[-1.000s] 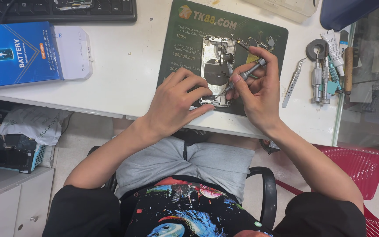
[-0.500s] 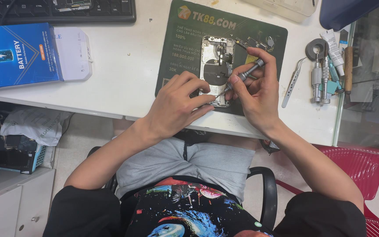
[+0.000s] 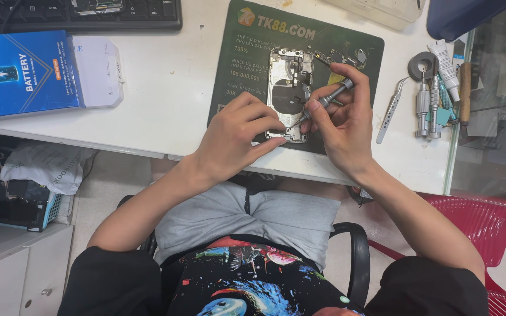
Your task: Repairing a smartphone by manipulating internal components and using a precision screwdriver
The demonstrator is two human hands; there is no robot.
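Right hand (image 3: 346, 126) pinches a slim metal screwdriver (image 3: 323, 104) between thumb and fingers, closed around its shaft, the tool slanting down and to the left so its tip meets the near end of the opened phone (image 3: 290, 93). Left hand (image 3: 235, 137) lies just beside it, fingers curled and pressed on the phone's near left corner, holding the body down rather than gripping anything free. The phone sits just beyond both hands on a dark green work mat (image 3: 241, 70), its long axis running away from the person; the right hand is the nearer one to the point of contact, and the left hand's fingertips crowd close to the tip. Nothing else stands between tool and phone.

Small loose phone parts (image 3: 341, 57) rest on the mat's far right. Further right on the white desk (image 3: 165, 93) lie tweezers (image 3: 389, 111) and a cluster of other drivers and a tube (image 3: 434, 88). Off to the left sits a blue box (image 3: 21, 73), and at the far edge a black keyboard (image 3: 77, 13).
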